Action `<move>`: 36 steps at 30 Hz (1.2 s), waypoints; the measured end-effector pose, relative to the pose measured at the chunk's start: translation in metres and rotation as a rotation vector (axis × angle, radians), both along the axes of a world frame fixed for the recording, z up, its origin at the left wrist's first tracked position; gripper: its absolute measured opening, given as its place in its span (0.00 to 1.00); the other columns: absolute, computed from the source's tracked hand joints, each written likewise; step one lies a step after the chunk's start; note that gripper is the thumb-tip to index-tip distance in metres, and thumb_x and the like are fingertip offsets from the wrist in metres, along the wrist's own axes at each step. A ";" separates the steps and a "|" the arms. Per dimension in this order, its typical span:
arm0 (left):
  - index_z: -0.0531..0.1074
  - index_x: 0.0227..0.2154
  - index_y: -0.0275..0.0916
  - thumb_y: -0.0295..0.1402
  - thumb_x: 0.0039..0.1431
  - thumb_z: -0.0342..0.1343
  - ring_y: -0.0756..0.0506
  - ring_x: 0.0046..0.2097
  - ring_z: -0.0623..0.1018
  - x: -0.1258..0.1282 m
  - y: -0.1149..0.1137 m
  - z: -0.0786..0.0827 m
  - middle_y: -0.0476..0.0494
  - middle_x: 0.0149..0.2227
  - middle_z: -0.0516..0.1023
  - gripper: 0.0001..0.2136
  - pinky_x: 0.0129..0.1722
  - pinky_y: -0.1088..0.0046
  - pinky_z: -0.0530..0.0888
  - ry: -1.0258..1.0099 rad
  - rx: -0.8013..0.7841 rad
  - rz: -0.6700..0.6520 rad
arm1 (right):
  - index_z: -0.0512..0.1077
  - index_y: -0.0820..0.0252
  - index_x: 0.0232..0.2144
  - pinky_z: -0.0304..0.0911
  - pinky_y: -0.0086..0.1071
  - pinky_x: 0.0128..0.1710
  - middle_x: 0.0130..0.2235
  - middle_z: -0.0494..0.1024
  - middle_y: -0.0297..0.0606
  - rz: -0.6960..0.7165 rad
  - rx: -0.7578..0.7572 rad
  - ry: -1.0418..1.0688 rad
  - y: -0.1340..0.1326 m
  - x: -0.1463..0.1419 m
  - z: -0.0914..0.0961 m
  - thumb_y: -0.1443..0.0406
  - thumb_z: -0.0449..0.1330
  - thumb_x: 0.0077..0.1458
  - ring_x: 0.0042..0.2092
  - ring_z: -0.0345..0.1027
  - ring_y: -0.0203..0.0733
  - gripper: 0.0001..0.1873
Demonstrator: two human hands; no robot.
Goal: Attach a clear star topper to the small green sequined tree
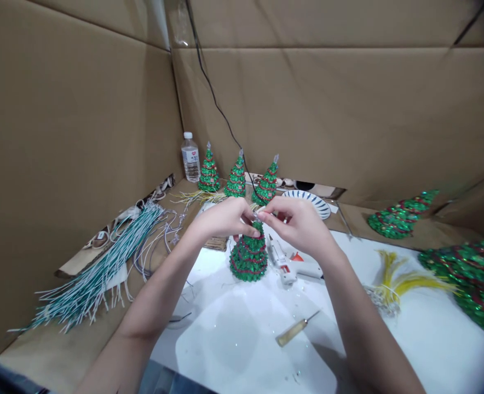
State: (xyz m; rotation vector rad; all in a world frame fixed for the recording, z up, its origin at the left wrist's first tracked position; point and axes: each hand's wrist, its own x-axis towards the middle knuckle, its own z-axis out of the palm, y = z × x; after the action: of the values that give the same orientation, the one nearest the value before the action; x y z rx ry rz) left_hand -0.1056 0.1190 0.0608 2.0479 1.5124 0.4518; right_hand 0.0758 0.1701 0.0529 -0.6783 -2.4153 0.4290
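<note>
A small green sequinned cone tree with red bands (249, 256) stands on the white table top (242, 328). My left hand (224, 218) and my right hand (297, 221) meet over its tip. Both hands have their fingers pinched together at the tree's top. What they pinch is too small to make out. A white glue gun (285, 262) lies just right of the tree, under my right hand.
Three finished trees (236, 178) and a water bottle (191, 157) stand at the back. A striped plate (311, 201) sits behind my right hand. A wire bundle (98, 273) lies left, yellow strands (398, 284) and more trees (467, 284) right, an awl (295, 330) in front. Cardboard walls enclose the table.
</note>
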 end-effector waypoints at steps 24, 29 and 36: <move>0.77 0.29 0.35 0.41 0.50 0.60 0.52 0.25 0.70 -0.004 0.002 -0.004 0.50 0.23 0.74 0.12 0.24 0.77 0.61 0.056 0.099 -0.033 | 0.77 0.60 0.29 0.56 0.28 0.28 0.32 0.75 0.34 0.054 0.030 0.076 0.000 0.001 -0.002 0.64 0.59 0.55 0.30 0.65 0.31 0.08; 0.77 0.27 0.35 0.42 0.51 0.59 0.54 0.24 0.64 -0.005 0.001 -0.002 0.52 0.21 0.69 0.13 0.24 0.78 0.59 0.057 0.127 -0.048 | 0.76 0.62 0.26 0.55 0.27 0.27 0.30 0.74 0.34 0.103 0.078 0.214 0.001 -0.003 -0.006 0.68 0.58 0.55 0.29 0.63 0.30 0.08; 0.77 0.38 0.35 0.40 0.52 0.59 0.52 0.30 0.73 -0.008 -0.007 0.009 0.47 0.34 0.77 0.15 0.28 0.78 0.66 -0.075 0.159 -0.098 | 0.75 0.64 0.26 0.57 0.25 0.26 0.31 0.74 0.36 0.137 0.094 0.397 -0.003 -0.002 0.000 0.67 0.59 0.56 0.29 0.63 0.30 0.09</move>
State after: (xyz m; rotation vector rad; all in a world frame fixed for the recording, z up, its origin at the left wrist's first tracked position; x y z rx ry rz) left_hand -0.1134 0.1115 0.0698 2.1893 1.3642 0.6204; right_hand 0.0738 0.1668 0.0531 -0.3480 -2.0934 0.4549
